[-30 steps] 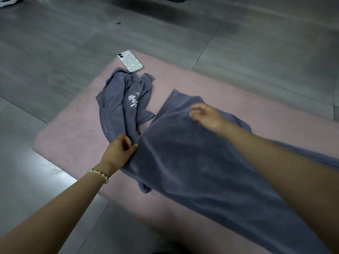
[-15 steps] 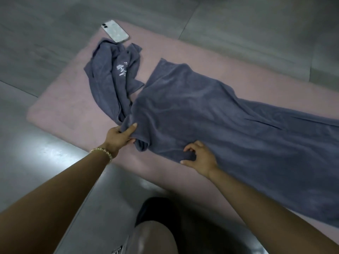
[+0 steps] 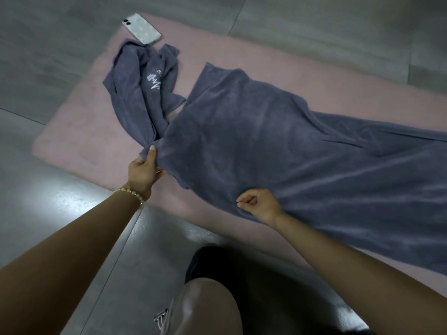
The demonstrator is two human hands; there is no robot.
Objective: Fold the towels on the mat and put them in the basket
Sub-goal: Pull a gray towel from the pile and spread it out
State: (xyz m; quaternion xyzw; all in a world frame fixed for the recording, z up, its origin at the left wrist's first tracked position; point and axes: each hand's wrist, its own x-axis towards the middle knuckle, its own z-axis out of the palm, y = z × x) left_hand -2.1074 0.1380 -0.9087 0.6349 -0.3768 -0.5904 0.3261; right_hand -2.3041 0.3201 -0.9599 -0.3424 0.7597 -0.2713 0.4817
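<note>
A large grey-blue towel (image 3: 278,146) lies spread across the pink mat (image 3: 79,131), running off the right edge of the view. My left hand (image 3: 144,171) grips its near left corner, thumb on top of the cloth. My right hand (image 3: 260,203) pinches the towel's near edge further right. A second, smaller grey-blue towel (image 3: 142,88) with white lettering lies crumpled on the mat's left part, touching the big towel's corner. No basket is in view.
A white phone (image 3: 142,28) lies on the mat's far left corner, just beyond the crumpled towel. Grey floor tiles (image 3: 48,56) surround the mat. My knee (image 3: 205,308) and a dark shoe (image 3: 217,262) are at the bottom centre.
My right hand came from the far side of the big towel to its near edge and closed on it. My left hand stayed on the near left corner. The camera dipped down.
</note>
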